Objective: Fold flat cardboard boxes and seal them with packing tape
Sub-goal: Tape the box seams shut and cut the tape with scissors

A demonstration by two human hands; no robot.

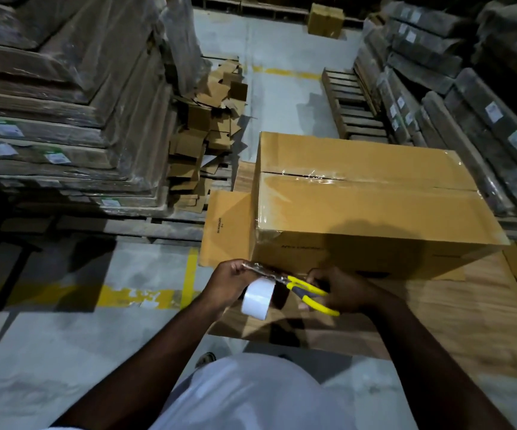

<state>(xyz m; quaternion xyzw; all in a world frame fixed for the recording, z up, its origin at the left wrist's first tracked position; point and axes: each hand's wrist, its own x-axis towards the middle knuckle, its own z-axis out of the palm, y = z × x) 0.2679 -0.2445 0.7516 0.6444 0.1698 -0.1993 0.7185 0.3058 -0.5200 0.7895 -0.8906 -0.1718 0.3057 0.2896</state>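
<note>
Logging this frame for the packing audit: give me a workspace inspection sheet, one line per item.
Surface: wooden tabletop with flat cardboard sheets under the box.
Job's things: cardboard box erected, clear tape along its top seam; tape roll in front of the box; yellow-handled scissors at the tape strip drawn from the roll.
Clutter: cardboard offcuts piled on a pallet behind the table.
Grippers: left hand holds the tape roll; right hand grips the scissors.
Cables: nothing seen.
Surroundings: wrapped stacks of flat cartons on the left, wrapped bundles on the right, concrete floor with yellow markings.
</note>
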